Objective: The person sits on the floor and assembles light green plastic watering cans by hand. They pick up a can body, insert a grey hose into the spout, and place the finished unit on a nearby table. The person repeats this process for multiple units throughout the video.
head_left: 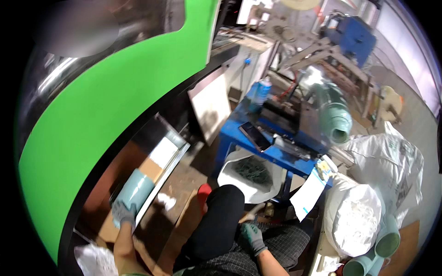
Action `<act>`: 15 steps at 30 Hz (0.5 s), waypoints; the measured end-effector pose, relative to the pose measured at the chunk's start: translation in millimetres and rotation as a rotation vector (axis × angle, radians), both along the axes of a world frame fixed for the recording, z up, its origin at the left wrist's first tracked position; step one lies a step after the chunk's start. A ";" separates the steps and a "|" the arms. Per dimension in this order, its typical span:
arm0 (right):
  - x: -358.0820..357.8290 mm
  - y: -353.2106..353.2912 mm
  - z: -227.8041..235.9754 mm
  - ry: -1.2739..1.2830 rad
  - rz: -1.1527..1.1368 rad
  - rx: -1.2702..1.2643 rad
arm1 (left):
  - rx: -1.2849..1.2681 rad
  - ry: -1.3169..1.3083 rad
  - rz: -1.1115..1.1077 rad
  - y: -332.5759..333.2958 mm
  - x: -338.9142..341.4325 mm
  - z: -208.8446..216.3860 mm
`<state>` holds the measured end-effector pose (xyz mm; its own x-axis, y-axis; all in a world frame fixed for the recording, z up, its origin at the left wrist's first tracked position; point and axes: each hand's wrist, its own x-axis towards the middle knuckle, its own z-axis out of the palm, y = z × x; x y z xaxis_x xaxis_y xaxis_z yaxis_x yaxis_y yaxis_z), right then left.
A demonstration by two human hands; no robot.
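A pale green plastic pipe piece (138,185) lies in the metal-edged tray of the green machine at left. My left hand (123,214), in a grey glove, grips its near end; the fingertips are partly hidden against it. My right hand (252,236), in a grey and green glove, lies on my checked-cloth lap with its fingers stretched out, holding nothing that I can see. A brown cardboard-coloured block (151,169) sits in the tray just beyond the pipe piece.
Ahead, a blue workbench (225,133) carries a phone (254,136), a blue bottle (261,93) and a green pipe fitting (338,122). Below stands a white bucket (225,179) with dark shavings. White sacks (352,221) and more pipe fittings (387,241) crowd the right. The green machine panel (115,78) bounds the left.
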<state>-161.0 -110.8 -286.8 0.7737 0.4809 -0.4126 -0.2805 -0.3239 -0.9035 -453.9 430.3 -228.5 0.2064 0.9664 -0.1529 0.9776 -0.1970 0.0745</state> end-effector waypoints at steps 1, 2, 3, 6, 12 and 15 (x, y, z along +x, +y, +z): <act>-15.7 7.6 28.5 0.079 -0.115 -0.017 | -0.055 -0.022 0.006 -15.1 -1.0 49.3; -16.7 28.3 54.0 0.151 -0.213 -0.012 | -0.093 -0.054 0.024 -12.6 3.3 86.5; -16.7 30.2 50.9 0.152 -0.198 0.034 | 0.127 -0.130 0.014 -5.6 3.1 87.7; -28.1 35.9 37.1 0.151 -0.105 0.047 | 0.210 -0.472 0.143 49.9 -31.4 16.6; -3.2 -6.7 -21.0 0.178 -0.151 0.290 | 0.059 -0.242 -0.161 -14.1 26.0 63.9; -16.9 39.9 66.6 0.050 -0.321 0.216 | 0.479 -0.356 -0.230 -47.1 21.2 89.1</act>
<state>-177.9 -70.9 -220.2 0.8803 0.2978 -0.3693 -0.3822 -0.0158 -0.9239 -432.7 383.2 -139.4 0.3751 0.8357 0.4010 0.8382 -0.4906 0.2383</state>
